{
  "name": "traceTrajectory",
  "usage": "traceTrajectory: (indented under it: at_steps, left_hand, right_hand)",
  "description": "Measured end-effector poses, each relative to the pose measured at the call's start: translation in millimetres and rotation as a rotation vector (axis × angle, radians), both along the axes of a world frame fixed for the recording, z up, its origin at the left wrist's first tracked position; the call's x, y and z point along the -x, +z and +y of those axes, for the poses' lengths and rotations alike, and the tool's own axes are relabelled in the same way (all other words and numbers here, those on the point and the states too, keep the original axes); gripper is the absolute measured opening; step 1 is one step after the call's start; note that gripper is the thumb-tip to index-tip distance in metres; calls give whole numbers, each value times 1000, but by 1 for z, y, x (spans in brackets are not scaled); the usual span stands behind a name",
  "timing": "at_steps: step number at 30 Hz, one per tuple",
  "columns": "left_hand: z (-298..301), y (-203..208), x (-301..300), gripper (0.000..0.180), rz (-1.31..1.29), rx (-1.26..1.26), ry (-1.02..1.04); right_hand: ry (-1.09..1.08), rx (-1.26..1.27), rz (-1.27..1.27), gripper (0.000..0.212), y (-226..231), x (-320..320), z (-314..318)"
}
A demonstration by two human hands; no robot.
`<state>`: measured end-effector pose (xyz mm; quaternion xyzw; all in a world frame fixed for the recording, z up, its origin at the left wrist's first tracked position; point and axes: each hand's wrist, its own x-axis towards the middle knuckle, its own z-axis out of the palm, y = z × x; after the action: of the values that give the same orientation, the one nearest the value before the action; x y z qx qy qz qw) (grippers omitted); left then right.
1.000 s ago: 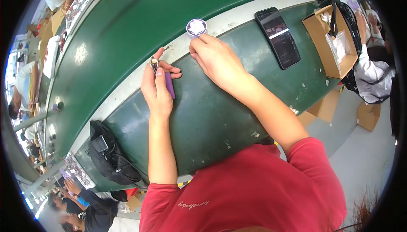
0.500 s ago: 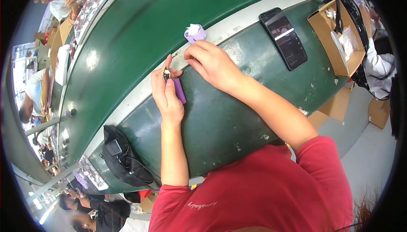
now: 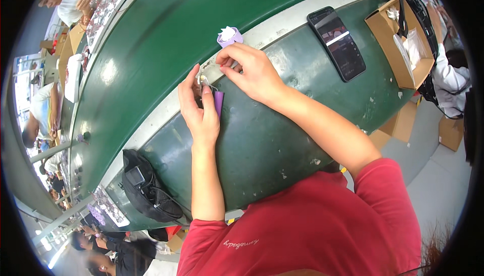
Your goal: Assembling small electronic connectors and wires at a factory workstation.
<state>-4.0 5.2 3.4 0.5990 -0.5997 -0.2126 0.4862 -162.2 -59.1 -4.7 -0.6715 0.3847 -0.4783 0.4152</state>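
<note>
My left hand [image 3: 199,112] is closed around a small electronic part [image 3: 203,80] with a pale piece on it and thin wires, pinched between thumb and fingers. Beside the thumb hangs a purple cylinder [image 3: 219,103], which looks like a battery cell; how it joins the part is hard to make out. My right hand [image 3: 254,71] is just to the right, its thumb and forefinger curled into a pinch, and whatever lies between the tips is too small to tell. Just beyond it stands a lilac ring-shaped housing [image 3: 230,37] with a white finned piece in it.
A black phone [image 3: 337,44] lies at the right on the green bench [image 3: 262,150]. Farther right is an open cardboard box [image 3: 403,49] with white pieces. A black bag [image 3: 147,187] rests at the left. A pale strip [image 3: 287,16] divides bench and green belt. Other people work around.
The part in my left hand has tilted, and the purple cylinder has swung more upright. My right hand has shifted slightly, still pinched.
</note>
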Motion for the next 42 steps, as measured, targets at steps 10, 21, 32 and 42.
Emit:
traceTrajectory:
  at_steps: [10, 21, 32, 42]
  left_hand:
    - [2, -13, -3, 26, 170, -38, 86]
    - [0, -9, 0, 21, 181, -36, 83]
    - [1, 2, 6, 23, 332, -115, 77]
    - [0, 14, 16, 23, 423, -150, 97]
  right_hand:
    - [-27, -39, -18, 16, 1, 0, 0]
    - [-60, -57, -80, 17, 3, -1, -2]
    - [-23, -91, -104, 17, 8, 0, 1]
    - [-17, -44, -109, 17, 7, -1, 2]
